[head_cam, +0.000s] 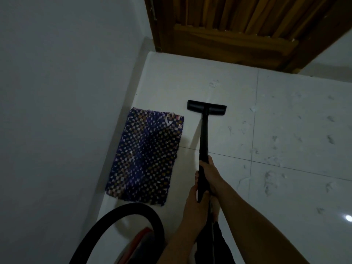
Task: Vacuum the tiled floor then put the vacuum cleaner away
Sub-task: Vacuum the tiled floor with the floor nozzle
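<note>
Checkered woven mat (pixel 145 157) beside wall (pixel 57 92); wooden door (pixel 238 25) beyond.

Both hands gripped the black wand (pixel 203 138), right hand (pixel 210 176) above left hand (pixel 194 204), floor head (pixel 207 106) flat on white tiles (pixel 285 130) beside checkered mat (pixel 146 159), hose (pixel 152 216) looped lower left.

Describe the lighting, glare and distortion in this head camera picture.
Head view: dim and bluish overall; one bright glare spot on the glossy tiled floor at the right edge; the wand casts a faint shadow to its left; wide-angle bending tilts the wooden door and the wall.
</note>
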Demonstrator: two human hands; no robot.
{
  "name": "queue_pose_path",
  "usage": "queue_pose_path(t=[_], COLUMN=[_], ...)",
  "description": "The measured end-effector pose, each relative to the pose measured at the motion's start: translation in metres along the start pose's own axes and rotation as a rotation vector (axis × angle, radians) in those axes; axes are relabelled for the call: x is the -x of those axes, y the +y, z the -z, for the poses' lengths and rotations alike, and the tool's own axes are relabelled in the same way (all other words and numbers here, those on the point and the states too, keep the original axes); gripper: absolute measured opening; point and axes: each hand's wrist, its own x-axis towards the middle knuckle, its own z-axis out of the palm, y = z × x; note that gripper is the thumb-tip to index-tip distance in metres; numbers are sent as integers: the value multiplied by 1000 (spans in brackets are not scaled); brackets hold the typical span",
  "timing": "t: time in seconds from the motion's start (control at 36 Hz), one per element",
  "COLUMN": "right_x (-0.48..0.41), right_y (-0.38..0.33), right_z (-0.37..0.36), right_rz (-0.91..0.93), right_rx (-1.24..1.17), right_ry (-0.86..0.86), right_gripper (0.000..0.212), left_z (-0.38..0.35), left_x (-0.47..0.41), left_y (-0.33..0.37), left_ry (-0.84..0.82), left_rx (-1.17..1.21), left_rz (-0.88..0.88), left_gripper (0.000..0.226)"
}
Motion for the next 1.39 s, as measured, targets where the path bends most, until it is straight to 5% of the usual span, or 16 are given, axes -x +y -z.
queue_pose_path(t=[0.81, 1.39], right_x=[-166, -146], right_y=[-178, -187], right_z=[54, 97], right_rz=[42, 24], right_rx=[21, 14], right_ry=[24, 58], right_gripper=[37, 34], left_z=[-88, -129], left_x=[-173, -128], left_y=[150, 145], left_ry=[-98, -133], left_rx=[-38, 44], left_rz=[-28, 7], left_gripper=[47, 42])
